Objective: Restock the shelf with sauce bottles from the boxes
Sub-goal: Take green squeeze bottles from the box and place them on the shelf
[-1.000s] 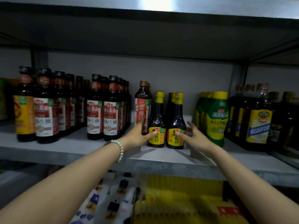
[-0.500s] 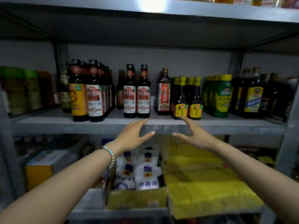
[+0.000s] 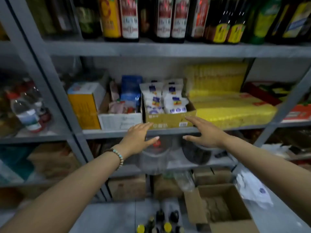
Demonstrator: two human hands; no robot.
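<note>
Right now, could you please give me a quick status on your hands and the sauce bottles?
Left hand open, empty. Right hand open, empty. Dark yellow-capped sauce bottles wait below, near the open brown cardboard box. Nothing in the way.

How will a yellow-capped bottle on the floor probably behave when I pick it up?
The yellow-capped bottles look like dark glass, so probably heavy for their size and breakable. Tall and narrow like those on the top shelf, one may tip if knocked. Smooth glass could slip, so grip firmly.
</note>
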